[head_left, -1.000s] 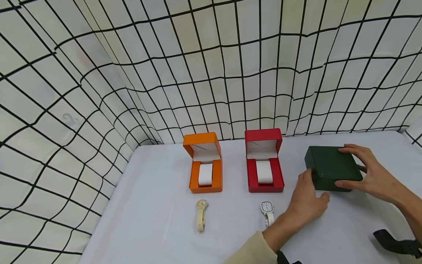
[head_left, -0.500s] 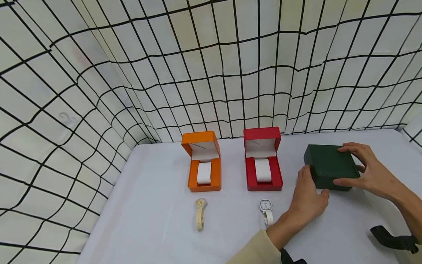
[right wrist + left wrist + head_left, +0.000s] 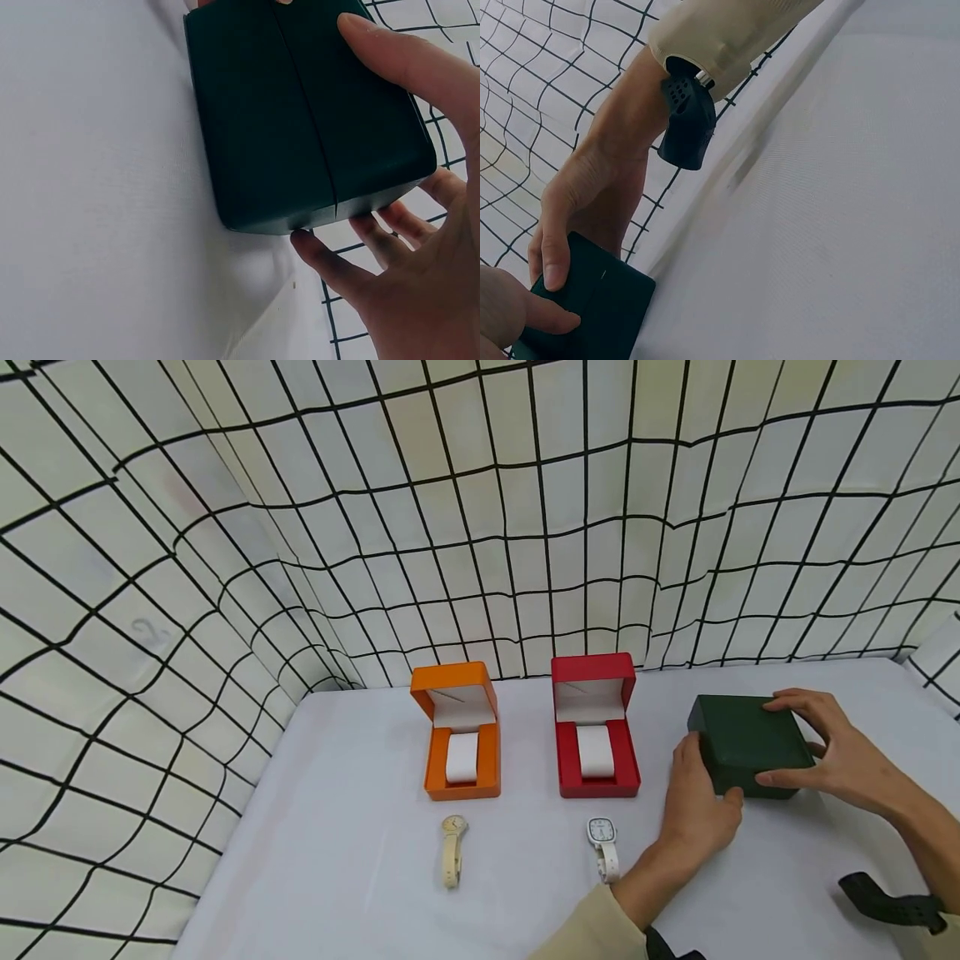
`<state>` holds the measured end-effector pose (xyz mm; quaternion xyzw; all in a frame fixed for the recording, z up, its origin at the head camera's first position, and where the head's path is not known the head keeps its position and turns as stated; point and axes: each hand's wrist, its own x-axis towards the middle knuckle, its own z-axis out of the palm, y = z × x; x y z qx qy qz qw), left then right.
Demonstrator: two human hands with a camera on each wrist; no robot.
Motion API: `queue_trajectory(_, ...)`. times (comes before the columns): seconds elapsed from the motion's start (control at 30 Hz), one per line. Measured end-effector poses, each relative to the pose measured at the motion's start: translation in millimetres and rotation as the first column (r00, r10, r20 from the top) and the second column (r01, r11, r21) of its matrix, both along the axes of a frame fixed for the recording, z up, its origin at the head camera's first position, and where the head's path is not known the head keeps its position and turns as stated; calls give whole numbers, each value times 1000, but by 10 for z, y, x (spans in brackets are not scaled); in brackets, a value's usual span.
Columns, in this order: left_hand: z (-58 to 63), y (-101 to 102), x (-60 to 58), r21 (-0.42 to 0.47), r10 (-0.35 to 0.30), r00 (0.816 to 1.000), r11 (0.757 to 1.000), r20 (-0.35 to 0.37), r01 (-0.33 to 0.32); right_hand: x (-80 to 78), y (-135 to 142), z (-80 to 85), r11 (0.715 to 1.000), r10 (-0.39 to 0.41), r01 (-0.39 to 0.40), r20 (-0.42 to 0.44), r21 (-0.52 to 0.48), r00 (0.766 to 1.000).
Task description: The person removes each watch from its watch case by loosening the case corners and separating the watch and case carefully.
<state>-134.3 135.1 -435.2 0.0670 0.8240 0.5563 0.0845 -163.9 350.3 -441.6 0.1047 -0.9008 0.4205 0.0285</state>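
A dark green watch box (image 3: 753, 739) with its lid down sits at the right of the white table. My left hand (image 3: 697, 806) holds its left side, fingers along the side and thumb at the front. At the right, my right hand (image 3: 843, 756) grips the lid part, thumb on the front face and fingers at the far and right sides. The right wrist view shows the seam between lid and base of the green box (image 3: 292, 127), with several fingertips under its end. Part of the left hand (image 3: 502, 307) shows in the left wrist view.
An orange watch box (image 3: 491, 760) and a red watch box (image 3: 633, 760) stand with lids up, white cushions inside. In front of them lie a cream watch (image 3: 452, 852) and a white watch (image 3: 603, 847). A black grid net over white sheeting (image 3: 450, 552) borders the table.
The head view has shifted slightly. Both hands keep nearly the same hold on the green box, and its lid stays down.
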Motion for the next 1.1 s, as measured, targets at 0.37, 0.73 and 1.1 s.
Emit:
queue_trajectory(0.37,-78,37,-38,-16,45,997,999,-61,-46,17,58,-29,1000,12,-12,-1,-26,1000)
queue_trajectory(0.73,-137,49,-57,47,143,983,989,-112,-138,-24,55,32,1000,-1,1,16,-13,1000)
queue_trajectory(1.1,-124,53,-55,76,153,983,986,-100,-145,-56,81,52,998,-66,65,17,23,998)
